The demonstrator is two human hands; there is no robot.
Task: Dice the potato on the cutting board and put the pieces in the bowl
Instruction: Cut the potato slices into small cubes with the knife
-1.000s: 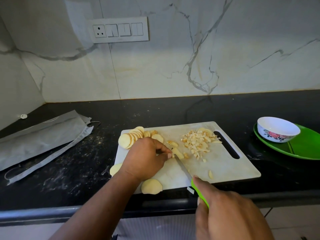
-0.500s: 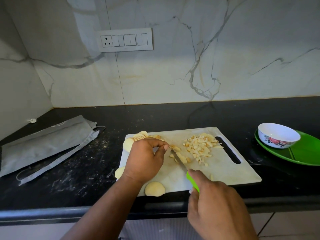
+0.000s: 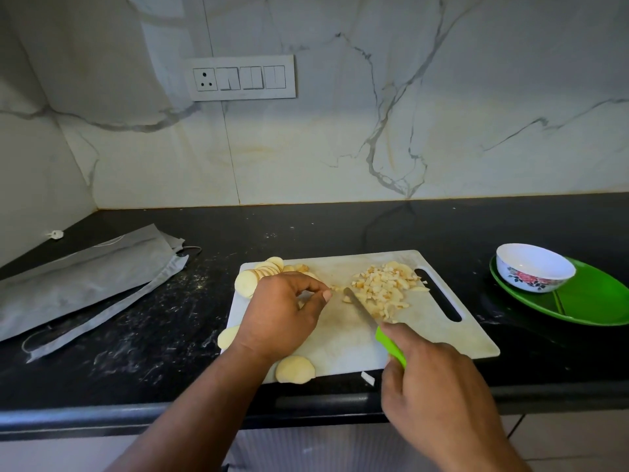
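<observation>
A white cutting board (image 3: 442, 332) lies on the black counter. Round potato slices (image 3: 253, 277) are stacked at its far left corner, and a heap of diced potato (image 3: 384, 287) lies near the handle slot. My left hand (image 3: 282, 315) hovers over the board's left half, fingers curled, thumb and forefinger pinched near a few small pieces. My right hand (image 3: 432, 393) grips the green handle of a knife (image 3: 360, 306), whose blade touches the left edge of the diced heap. The white flowered bowl (image 3: 534, 267) sits on a green plate at the right.
The green plate (image 3: 592, 301) lies at the counter's right. A grey pouch (image 3: 78, 284) lies at the left. Two potato end pieces (image 3: 294, 369) rest at the board's near left edge. A small scrap (image 3: 367, 378) lies off the board's front edge. The marble wall carries a switch panel (image 3: 241, 78).
The knife blade has moved right, pushing cut pieces up against the diced heap. My left hand lifted off the slices and its fingers curled. The camera tilted down a little.
</observation>
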